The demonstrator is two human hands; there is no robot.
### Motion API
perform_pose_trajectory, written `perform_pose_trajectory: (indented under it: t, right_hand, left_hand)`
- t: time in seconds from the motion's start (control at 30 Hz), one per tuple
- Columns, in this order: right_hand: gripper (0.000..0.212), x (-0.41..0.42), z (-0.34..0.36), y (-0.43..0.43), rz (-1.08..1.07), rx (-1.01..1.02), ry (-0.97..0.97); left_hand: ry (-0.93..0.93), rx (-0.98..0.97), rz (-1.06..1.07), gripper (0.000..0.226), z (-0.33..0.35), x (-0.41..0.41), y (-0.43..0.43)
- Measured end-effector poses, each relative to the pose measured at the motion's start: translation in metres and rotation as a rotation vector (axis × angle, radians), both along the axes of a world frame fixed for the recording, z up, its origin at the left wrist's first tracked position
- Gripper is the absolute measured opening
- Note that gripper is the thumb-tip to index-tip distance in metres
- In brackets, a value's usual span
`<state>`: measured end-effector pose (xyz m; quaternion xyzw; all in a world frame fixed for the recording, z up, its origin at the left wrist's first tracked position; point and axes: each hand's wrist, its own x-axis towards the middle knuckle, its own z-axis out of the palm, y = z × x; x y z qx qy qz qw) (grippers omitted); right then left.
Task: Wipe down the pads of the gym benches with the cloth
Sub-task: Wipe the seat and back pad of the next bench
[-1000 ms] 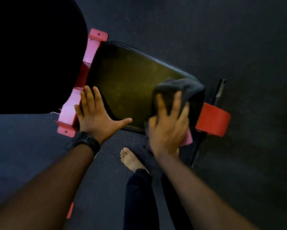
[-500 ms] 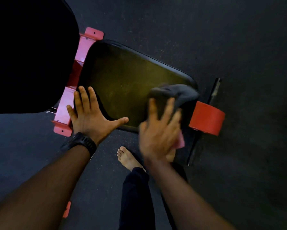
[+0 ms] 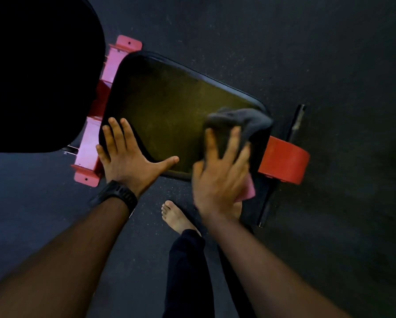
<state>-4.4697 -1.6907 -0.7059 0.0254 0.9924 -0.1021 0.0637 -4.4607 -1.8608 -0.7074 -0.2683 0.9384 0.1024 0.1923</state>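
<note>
A dark bench pad with a black rim lies below me, slanting from upper left to lower right. My right hand presses a dark grey cloth flat on the pad's right end, fingers spread over it. My left hand rests flat and open on the pad's near left corner, thumb stretched along the near edge; a black watch sits on that wrist.
A red frame bracket sticks out at the pad's left end, beside a large black pad. A red roller and a black floor bar stand at the right end. My bare foot is on the dark rubber floor.
My right hand with the cloth has slid along the pad's right end, toward me and back. My left hand has stayed planted on the near left corner.
</note>
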Motion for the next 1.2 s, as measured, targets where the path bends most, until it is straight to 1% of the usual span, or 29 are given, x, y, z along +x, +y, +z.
perform_pose_trajectory:
  t: [0.03, 0.1, 0.13, 0.17, 0.2, 0.23, 0.3, 0.37, 0.4, 0.43, 0.5, 0.57, 0.6, 0.67, 0.7, 0.73, 0.77, 0.83, 0.9, 0.93, 0.97, 1.07, 1.13, 1.2]
  right_hand:
    - [0.076, 0.006, -0.001, -0.011, 0.104, -0.038, 0.005]
    - [0.068, -0.021, -0.004, -0.022, 0.383, -0.107, 0.051]
    - [0.067, -0.048, -0.007, -0.019, 0.505, -0.094, 0.071]
    - [0.068, -0.077, -0.008, -0.011, 0.579, -0.039, 0.072]
    - [0.069, -0.100, -0.007, -0.002, 0.581, 0.007, 0.029]
    - [0.070, -0.114, -0.006, 0.010, 0.505, 0.035, -0.010]
    - [0.071, -0.114, -0.003, 0.037, 0.216, 0.049, -0.010]
    - [0.070, -0.082, -0.001, 0.051, -0.047, 0.053, 0.036]
    - [0.068, -0.060, -0.001, 0.050, -0.118, 0.059, 0.046]
    - [0.067, -0.037, -0.002, 0.045, -0.143, 0.059, 0.038]
    - [0.072, 0.002, -0.002, 0.022, -0.101, 0.025, -0.008]
    - [0.079, 0.013, 0.000, -0.001, -0.021, -0.043, -0.024]
    - [0.079, 0.005, 0.000, -0.007, 0.048, -0.089, -0.019]
    - [0.072, -0.032, -0.007, -0.005, 0.285, -0.137, 0.015]
    - [0.068, -0.054, -0.010, 0.002, 0.398, -0.134, 0.039]
    - [0.068, -0.073, -0.011, 0.011, 0.458, -0.116, 0.047]
    - [0.069, -0.086, -0.011, 0.017, 0.460, -0.089, 0.037]
    - [0.072, -0.088, -0.008, 0.027, 0.312, -0.032, 0.033]
    - [0.074, -0.066, -0.005, 0.028, 0.155, -0.022, 0.048]
    - [0.073, -0.051, -0.002, 0.027, 0.164, -0.023, 0.058]
    - [0.070, -0.036, -0.004, 0.027, 0.235, -0.023, 0.069]
    - [0.067, -0.015, -0.009, 0.022, 0.575, -0.086, 0.070]
    - [0.066, -0.029, -0.011, 0.004, 0.734, -0.147, 0.096]
    - [0.066, -0.058, -0.009, -0.023, 0.907, -0.108, 0.085]
  left_hand:
    - [-0.001, 0.003, 0.002, 0.143, -0.001, 0.000, 0.001]
    - [0.001, 0.005, 0.011, 0.143, 0.000, 0.000, 0.000]
    - [0.009, 0.002, 0.012, 0.142, -0.002, 0.001, 0.001]
    - [0.016, -0.003, 0.009, 0.141, -0.003, 0.001, 0.002]
    - [0.019, -0.008, 0.006, 0.140, -0.003, 0.001, 0.003]
    - [0.015, -0.010, 0.003, 0.140, -0.002, 0.001, 0.004]
    - [0.007, 0.003, 0.007, 0.139, -0.001, 0.001, 0.005]
    - [0.007, 0.010, 0.020, 0.139, 0.002, 0.000, 0.007]
    - [0.004, 0.005, 0.024, 0.139, 0.003, 0.000, 0.008]
    - [0.001, 0.000, 0.027, 0.139, 0.003, -0.001, 0.009]
    - [-0.007, -0.005, 0.030, 0.139, 0.002, -0.002, 0.010]
    - [-0.016, -0.015, 0.038, 0.140, 0.000, 0.000, 0.010]
    - [-0.015, -0.019, 0.044, 0.140, -0.001, 0.001, 0.010]
    - [-0.016, -0.015, 0.061, 0.140, 0.000, 0.004, 0.010]
    - [-0.018, -0.012, 0.070, 0.140, 0.000, 0.005, 0.010]
    - [-0.022, -0.009, 0.077, 0.139, 0.001, 0.003, 0.011]
    - [-0.024, -0.011, 0.088, 0.138, 0.003, 0.004, 0.012]
    - [-0.013, -0.003, 0.101, 0.139, 0.002, 0.004, 0.012]
    - [0.002, 0.012, 0.129, 0.140, 0.002, 0.007, 0.011]
    - [0.004, 0.018, 0.153, 0.141, 0.002, 0.010, 0.009]
    - [0.001, 0.028, 0.181, 0.141, 0.002, 0.012, 0.007]
    - [-0.002, 0.102, 0.287, 0.142, 0.004, 0.017, 0.002]
    - [0.019, 0.141, 0.307, 0.141, 0.002, 0.017, -0.003]
    - [0.048, 0.141, 0.302, 0.139, 0.000, 0.016, -0.003]
